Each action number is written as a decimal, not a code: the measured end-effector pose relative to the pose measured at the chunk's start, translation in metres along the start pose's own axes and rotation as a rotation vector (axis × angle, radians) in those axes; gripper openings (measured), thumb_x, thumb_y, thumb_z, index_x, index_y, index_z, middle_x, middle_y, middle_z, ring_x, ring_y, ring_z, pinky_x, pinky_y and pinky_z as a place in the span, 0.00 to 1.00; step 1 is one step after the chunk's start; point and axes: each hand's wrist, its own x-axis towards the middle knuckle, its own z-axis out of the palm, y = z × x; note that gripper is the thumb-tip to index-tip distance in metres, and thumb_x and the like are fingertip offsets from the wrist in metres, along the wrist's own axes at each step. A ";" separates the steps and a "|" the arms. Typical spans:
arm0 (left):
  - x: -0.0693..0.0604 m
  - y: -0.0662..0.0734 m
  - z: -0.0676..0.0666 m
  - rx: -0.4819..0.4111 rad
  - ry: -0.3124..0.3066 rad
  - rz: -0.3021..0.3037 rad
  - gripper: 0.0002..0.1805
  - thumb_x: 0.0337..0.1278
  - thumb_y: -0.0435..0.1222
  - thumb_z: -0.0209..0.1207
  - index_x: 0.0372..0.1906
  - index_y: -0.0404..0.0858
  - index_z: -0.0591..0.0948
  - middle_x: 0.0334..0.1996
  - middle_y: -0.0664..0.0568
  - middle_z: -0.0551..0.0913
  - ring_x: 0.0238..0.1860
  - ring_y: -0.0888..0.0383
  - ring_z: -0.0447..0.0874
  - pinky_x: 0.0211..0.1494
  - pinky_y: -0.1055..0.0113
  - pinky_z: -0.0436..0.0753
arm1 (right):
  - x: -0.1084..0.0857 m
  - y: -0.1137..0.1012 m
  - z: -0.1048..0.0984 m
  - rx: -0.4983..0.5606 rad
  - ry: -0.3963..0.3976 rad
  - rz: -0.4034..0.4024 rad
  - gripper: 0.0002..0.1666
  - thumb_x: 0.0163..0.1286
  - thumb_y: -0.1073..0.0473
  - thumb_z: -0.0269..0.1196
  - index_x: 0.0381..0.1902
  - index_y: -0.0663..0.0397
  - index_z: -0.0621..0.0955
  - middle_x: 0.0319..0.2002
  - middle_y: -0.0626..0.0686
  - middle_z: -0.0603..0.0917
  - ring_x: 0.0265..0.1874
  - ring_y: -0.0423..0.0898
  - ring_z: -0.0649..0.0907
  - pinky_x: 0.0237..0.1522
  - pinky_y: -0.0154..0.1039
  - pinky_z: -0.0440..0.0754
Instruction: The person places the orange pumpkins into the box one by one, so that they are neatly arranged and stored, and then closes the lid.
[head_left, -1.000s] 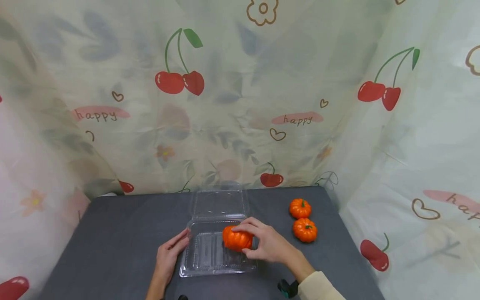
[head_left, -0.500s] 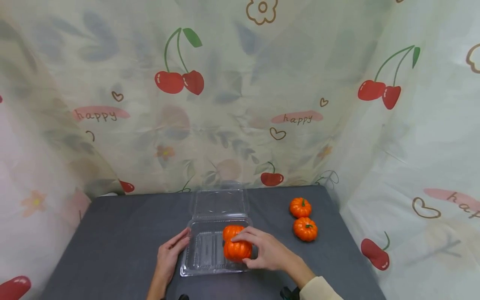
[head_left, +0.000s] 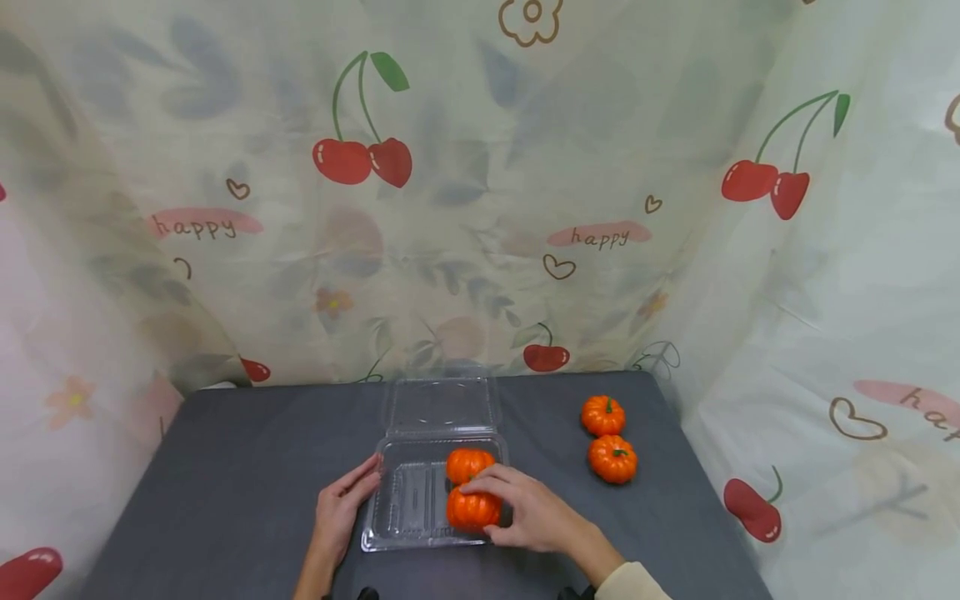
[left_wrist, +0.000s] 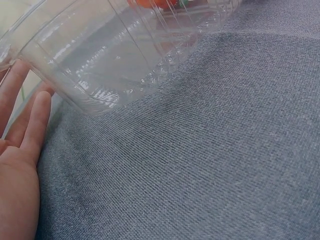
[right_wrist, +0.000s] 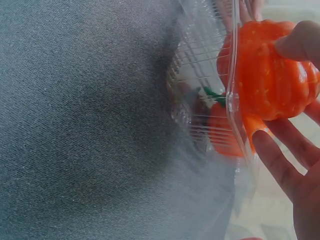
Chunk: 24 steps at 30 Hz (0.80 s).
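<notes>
A clear plastic clamshell container [head_left: 408,533] lies with its lid [head_left: 441,404] folded back. My left hand [head_left: 339,504] rests its nearly straight fingers against the container's left side; in the left wrist view the fingertips [left_wrist: 44,97] touch the rim. My right hand [head_left: 528,508] holds a small orange pumpkin [head_left: 472,510] between thumb and fingers, at the container's front right. In the right wrist view this pumpkin [right_wrist: 272,75] sits at rim height. Behind it, a second orange pumpkin [head_left: 468,464] lies inside the container at the back right.
Two more orange pumpkins with green stems, one farther back [head_left: 602,415] and one nearer [head_left: 612,458], sit on the right of the dark grey tabletop [head_left: 247,483]. A curtain printed with cherries [head_left: 450,208] hangs behind and on both sides.
My right hand has moved the held pumpkin toward the container's front, so the pumpkin behind it now shows. The left hand has stayed at the container's left side.
</notes>
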 end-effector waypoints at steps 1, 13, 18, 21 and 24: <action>0.000 0.000 0.000 -0.002 0.001 0.002 0.28 0.57 0.41 0.72 0.63 0.37 0.82 0.46 0.75 0.88 0.49 0.78 0.86 0.52 0.81 0.84 | 0.000 0.001 0.001 -0.006 0.001 -0.001 0.37 0.61 0.54 0.74 0.67 0.30 0.75 0.61 0.38 0.78 0.56 0.38 0.80 0.57 0.38 0.85; -0.001 0.001 -0.001 -0.031 -0.001 -0.004 0.27 0.58 0.39 0.71 0.63 0.35 0.82 0.44 0.75 0.88 0.48 0.76 0.87 0.52 0.79 0.85 | 0.002 0.000 0.003 -0.043 -0.065 0.069 0.36 0.61 0.54 0.74 0.66 0.28 0.76 0.60 0.38 0.78 0.56 0.39 0.80 0.60 0.41 0.83; -0.001 0.000 -0.001 -0.031 -0.005 -0.013 0.29 0.57 0.40 0.72 0.63 0.36 0.82 0.45 0.74 0.88 0.49 0.76 0.87 0.52 0.79 0.85 | 0.004 -0.002 0.002 -0.045 -0.107 0.092 0.35 0.62 0.54 0.73 0.66 0.29 0.76 0.60 0.39 0.79 0.56 0.40 0.80 0.61 0.41 0.84; 0.000 0.000 -0.001 -0.036 -0.005 -0.017 0.29 0.57 0.41 0.72 0.63 0.36 0.82 0.46 0.73 0.89 0.49 0.76 0.87 0.52 0.79 0.85 | 0.006 -0.002 0.002 -0.042 -0.130 0.101 0.34 0.63 0.55 0.73 0.66 0.29 0.76 0.60 0.39 0.79 0.56 0.40 0.80 0.60 0.40 0.84; 0.001 -0.001 0.000 -0.043 -0.007 -0.017 0.29 0.57 0.40 0.72 0.63 0.35 0.81 0.46 0.72 0.89 0.49 0.75 0.87 0.52 0.78 0.86 | 0.006 -0.002 0.002 -0.044 -0.155 0.108 0.33 0.64 0.55 0.72 0.65 0.28 0.77 0.59 0.39 0.79 0.53 0.40 0.81 0.58 0.39 0.84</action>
